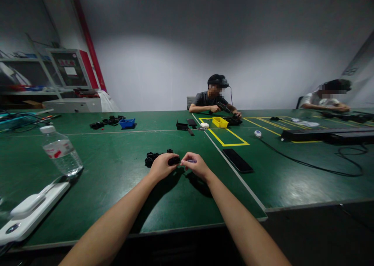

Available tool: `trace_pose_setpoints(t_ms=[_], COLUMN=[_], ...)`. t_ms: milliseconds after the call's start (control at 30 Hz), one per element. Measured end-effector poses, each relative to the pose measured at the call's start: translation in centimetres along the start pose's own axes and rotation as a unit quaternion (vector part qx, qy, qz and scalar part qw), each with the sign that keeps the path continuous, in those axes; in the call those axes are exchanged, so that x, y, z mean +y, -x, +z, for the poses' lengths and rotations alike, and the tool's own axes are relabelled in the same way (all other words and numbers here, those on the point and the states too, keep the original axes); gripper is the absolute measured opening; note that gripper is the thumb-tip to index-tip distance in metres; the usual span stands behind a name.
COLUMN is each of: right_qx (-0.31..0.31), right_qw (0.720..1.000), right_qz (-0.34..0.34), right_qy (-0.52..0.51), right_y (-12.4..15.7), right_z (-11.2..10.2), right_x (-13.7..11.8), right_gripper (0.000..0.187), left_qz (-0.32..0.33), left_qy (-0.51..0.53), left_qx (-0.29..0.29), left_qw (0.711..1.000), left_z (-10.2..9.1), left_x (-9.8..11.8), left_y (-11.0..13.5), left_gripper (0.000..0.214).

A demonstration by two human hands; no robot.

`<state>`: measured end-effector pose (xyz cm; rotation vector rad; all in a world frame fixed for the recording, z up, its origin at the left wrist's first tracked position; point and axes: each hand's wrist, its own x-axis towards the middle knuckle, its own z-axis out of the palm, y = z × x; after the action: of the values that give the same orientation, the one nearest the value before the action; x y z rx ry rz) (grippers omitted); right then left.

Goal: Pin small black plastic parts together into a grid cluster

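My left hand (161,165) is closed around a small black part (174,161), held just above the green table (117,203). My right hand (194,164) meets it from the right, fingers pinched on a tiny bluish piece (192,161) that touches the black part. Just behind my left hand lies a small pile of similar black parts (152,157).
A water bottle (60,151) and a white device (32,211) sit at my left, a black phone (237,160) at my right. Farther back are a blue bin (127,122), a yellow bin (219,122), a long black bar (327,133) with a cable, and two seated people.
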<state>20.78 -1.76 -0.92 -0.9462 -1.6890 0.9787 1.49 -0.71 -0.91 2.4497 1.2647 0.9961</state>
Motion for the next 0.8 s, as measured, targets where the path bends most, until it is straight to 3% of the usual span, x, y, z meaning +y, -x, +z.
trace_pose_setpoints(t_ms=[800], right_qx=[-0.002], right_qw=[1.0], right_qz=[0.0], right_qy=[0.015], right_y=[0.02], right_z=[-0.06], right_x=[-0.05], right_gripper=[0.017], left_qz=[-0.001], left_qy=[0.001], left_qx=[0.003], left_qw=[1.0], left_z=[0.21], left_x=[-0.24], left_y=[0.02], left_gripper=[0.031])
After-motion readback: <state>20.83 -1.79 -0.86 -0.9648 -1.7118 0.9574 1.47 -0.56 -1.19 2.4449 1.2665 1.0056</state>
